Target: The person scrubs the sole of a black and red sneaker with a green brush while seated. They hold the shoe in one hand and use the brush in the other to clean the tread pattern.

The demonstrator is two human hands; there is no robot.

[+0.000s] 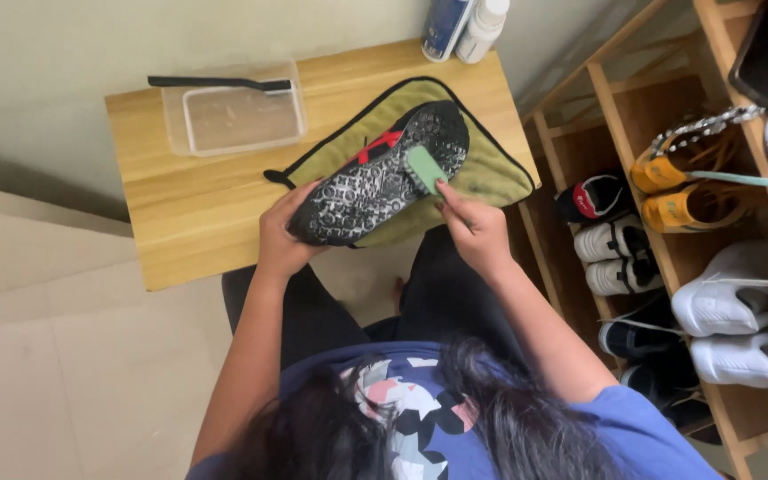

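Now scrubbing step: left hand [282, 236] grips near end of upturned shoe [375, 173]; right hand [473, 227] pinches green brush [426, 169] on sole, over cloth [491, 169]. Next calls for strokes across far tread.

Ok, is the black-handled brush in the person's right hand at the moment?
No, the right hand presses a green pad on the shoe sole, while the black-handled brush lies across the clear tub.

The person wears a blue short-sleeved shirt [633, 427] with a pink, white and black patchwork print, black trousers [455, 284], and long dark hair [508, 418].
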